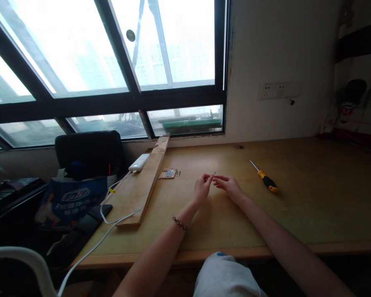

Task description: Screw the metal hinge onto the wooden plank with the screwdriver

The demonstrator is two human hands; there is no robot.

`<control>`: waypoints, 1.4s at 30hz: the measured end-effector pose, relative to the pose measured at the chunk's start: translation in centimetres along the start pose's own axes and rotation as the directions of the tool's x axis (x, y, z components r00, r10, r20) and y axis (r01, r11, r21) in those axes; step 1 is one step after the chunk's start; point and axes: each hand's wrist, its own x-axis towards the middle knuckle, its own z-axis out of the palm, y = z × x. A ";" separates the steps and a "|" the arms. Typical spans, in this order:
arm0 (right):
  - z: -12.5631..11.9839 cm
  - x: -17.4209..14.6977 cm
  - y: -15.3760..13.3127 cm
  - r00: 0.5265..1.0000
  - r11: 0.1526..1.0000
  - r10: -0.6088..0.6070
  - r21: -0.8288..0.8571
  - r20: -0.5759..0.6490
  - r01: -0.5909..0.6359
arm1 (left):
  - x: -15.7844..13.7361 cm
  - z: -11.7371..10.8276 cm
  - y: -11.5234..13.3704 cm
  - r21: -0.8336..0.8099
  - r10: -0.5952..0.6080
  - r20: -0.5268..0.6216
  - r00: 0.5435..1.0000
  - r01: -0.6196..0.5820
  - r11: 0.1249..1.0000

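Above the middle of the table, my left hand (202, 186) is closed in a pinch on a small screw (214, 174), whose thin end sticks out past the fingertips. My right hand (230, 187) is just to its right, fingers stretched toward the screw and slightly apart; whether they touch it I cannot tell. Left of both hands lies a small flat plate (168, 173) with metal parts on it. Several small screws (178, 173) lie beside that plate. A screwdriver (267, 180) with a yellow and black handle rests to the right, its shaft pointing away from me.
A long wooden board (139, 194) lies along the table's left side, bearing a white power bank (138, 162). Its white cable (95, 244) hangs over the table edge. A black chair (88, 150) and a blue bag (74, 202) stand at left. Windows and a wall bound the table (321, 198).
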 end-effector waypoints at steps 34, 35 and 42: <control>-3.7 1.1 -0.9 0.910 0.418 -0.379 -0.908 -0.168 0.007 | -0.4 0.4 -0.1 -0.444 -0.226 0.120 0.967 0.256 0.858; -4.8 1.4 -1.2 0.901 0.331 -0.364 -0.937 -0.235 -0.111 | -0.1 0.2 -0.5 -0.427 -0.229 0.102 0.968 0.251 0.869; -9.7 2.2 -1.8 0.829 0.071 -0.295 -0.876 -0.475 -0.477 | 1.3 -0.6 -3.0 -0.383 -0.295 -0.022 0.955 0.265 0.885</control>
